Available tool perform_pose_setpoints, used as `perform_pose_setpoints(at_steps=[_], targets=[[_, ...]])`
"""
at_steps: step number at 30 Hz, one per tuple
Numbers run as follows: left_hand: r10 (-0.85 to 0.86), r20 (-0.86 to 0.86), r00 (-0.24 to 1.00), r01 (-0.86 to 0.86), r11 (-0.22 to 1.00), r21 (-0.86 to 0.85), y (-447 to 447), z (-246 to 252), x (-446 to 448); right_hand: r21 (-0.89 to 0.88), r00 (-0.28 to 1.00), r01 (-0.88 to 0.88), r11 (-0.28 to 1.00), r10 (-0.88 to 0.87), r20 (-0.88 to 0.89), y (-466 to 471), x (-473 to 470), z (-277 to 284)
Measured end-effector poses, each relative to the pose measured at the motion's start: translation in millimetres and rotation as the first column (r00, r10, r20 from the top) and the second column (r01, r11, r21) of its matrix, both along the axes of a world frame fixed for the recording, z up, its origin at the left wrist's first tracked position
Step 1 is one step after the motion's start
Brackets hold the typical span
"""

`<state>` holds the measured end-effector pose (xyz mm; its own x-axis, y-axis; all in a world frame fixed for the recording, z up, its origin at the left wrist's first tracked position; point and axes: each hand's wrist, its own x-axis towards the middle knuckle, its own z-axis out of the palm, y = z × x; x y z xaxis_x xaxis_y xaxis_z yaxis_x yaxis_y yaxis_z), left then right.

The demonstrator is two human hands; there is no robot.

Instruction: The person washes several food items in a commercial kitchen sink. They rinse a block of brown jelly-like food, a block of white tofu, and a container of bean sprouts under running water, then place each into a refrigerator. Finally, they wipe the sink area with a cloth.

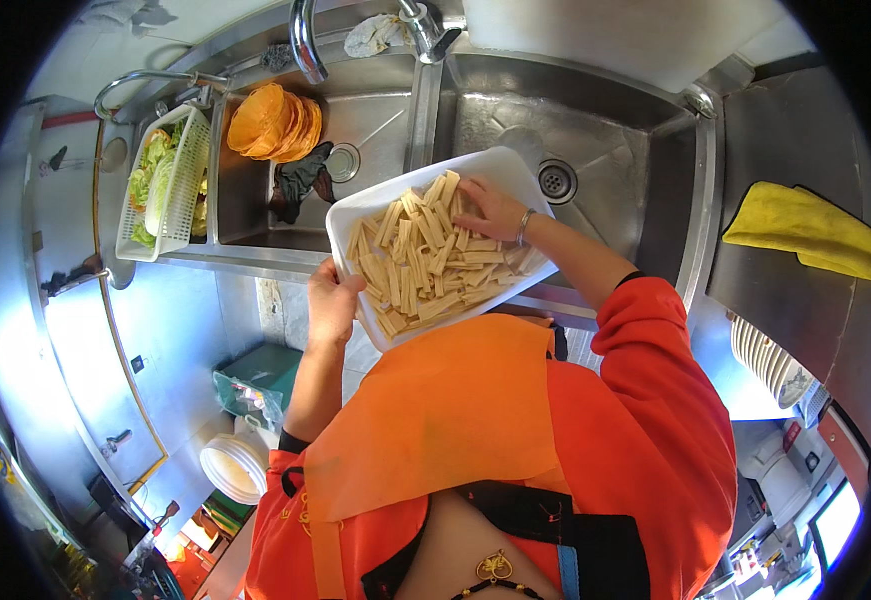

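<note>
A white plastic tub (pixel 506 163), tilted, spans the front edge of the steel sinks and holds many pale yellow cut sticks (pixel 413 259) that look like dried bean curd. Its left wall is gripped by my left hand (pixel 334 300), thumb over the rim. My right hand (pixel 494 211), a bracelet at the wrist, reaches into the tub with fingers spread at the upper right of the sticks. Whether those fingers hold any stick cannot be told.
The left basin (pixel 375 112) holds stacked orange baskets (pixel 274 124) and a dark wet cloth (pixel 304 180). Beside it stands a white basket (pixel 187 180) of leafy vegetables. The right basin (pixel 593 135) has a drain. Faucets (pixel 308 45) rise behind. A yellow cloth (pixel 803 229) lies on the right counter.
</note>
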<state>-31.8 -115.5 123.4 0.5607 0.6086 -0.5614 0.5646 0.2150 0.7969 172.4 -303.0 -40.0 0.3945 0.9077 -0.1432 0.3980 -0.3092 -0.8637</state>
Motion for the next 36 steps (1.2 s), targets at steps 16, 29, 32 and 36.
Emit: perform_pose_setpoints(at_steps=[16, 29, 32, 36], targets=[[-0.136, -0.145, 0.98, 0.15, 0.984, 0.095, -10.9, 54.1, 46.3, 0.175, 0.997, 0.077, 0.981, -0.076, -0.014, 7.0, 0.4, -24.0], [-0.218, -0.164, 0.962, 0.248, 0.95, 0.192, -3.7, 74.2, 74.5, 0.413, 0.912, 0.408, 0.815, -0.383, -0.145, 30.6, -13.1, -32.6], [-0.232, -0.172, 0.957, 0.264, 0.943, 0.202, -2.1, 78.4, 77.8, 0.406, 0.895, 0.443, 0.799, -0.416, -0.158, 34.4, -15.0, -32.9], [-0.257, -0.167, 0.952, 0.291, 0.929, 0.228, -1.7, 82.4, 82.2, 0.378, 0.876, 0.482, 0.79, -0.439, -0.199, 36.7, -17.4, -28.9]])
